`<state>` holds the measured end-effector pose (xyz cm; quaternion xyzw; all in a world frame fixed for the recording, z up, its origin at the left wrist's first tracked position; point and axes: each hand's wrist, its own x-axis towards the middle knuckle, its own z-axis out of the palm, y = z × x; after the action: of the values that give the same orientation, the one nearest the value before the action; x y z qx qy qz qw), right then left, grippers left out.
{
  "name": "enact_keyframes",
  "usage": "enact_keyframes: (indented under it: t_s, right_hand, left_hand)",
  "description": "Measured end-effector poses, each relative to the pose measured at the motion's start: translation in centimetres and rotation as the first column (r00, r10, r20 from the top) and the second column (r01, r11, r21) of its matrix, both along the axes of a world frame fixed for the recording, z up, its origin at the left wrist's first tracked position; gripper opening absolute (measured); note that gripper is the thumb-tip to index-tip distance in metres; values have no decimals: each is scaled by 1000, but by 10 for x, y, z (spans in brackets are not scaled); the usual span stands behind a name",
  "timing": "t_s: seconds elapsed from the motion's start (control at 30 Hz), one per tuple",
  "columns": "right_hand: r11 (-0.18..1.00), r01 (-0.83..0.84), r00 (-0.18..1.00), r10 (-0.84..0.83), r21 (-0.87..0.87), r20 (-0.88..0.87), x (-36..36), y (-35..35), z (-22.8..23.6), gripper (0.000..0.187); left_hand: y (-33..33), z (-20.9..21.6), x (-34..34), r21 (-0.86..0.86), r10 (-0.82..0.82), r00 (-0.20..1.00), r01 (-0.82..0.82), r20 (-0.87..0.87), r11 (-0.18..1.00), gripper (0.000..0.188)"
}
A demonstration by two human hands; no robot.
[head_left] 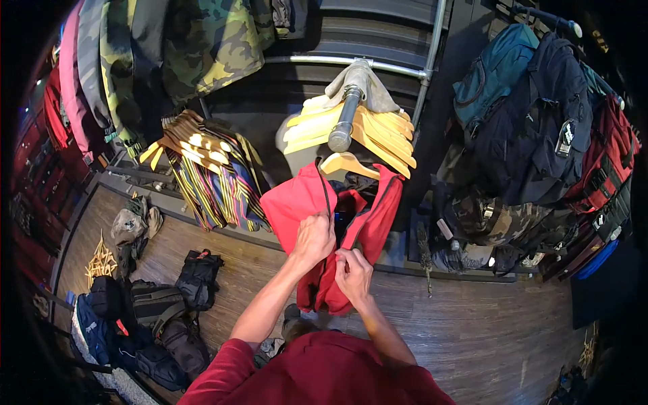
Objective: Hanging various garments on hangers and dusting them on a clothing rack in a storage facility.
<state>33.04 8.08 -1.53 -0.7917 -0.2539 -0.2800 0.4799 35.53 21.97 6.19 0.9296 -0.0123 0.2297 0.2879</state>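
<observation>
A red zip-front jacket (297, 196) hangs in front of me on a wooden hanger (345, 163), its front parted and the dark lining showing at the neck. My left hand (314, 236) is closed on the jacket's left front edge, partway down the zip. Slightly lower, my right hand (352, 271) pinches the other front edge, fingers bent against the fabric. The hanger is at the near end of a metal rail (343, 125). Fingertips of both hands are partly hidden by the cloth and the knuckles.
Bare wooden hangers (385, 135) and a grey garment (364, 84) share the rail. Striped clothes (219, 182) and camouflage jackets (223, 47) hang at left, backpacks (540, 115) at right. More bags (169, 317) and a heap of hangers (101, 260) lie on the wooden floor (459, 324).
</observation>
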Motion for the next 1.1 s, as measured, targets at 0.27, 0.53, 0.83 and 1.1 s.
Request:
enact_keyframes:
  t_s: [0.27, 0.53, 0.83, 1.1]
  right_hand:
    - [933, 66, 997, -78, -353, -21, 2, 18, 2, 22]
    - [986, -47, 958, -2, -161, -288, 41, -8, 36, 35]
    - [992, -107, 923, 72, -72, -378, 62, 4, 71, 39]
    - [932, -217, 922, 293, 292, -251, 21, 1, 30, 38]
  left_hand:
    - [-5, 26, 11, -37, 48, 996, -46, 75, 998, 26]
    - [-7, -8, -35, -143, 29, 909, 34, 416, 989, 42]
    - [-29, -70, -60, -98, 110, 994, -110, 3, 989, 35]
    - [2, -46, -19, -182, 84, 996, -80, 17, 980, 31]
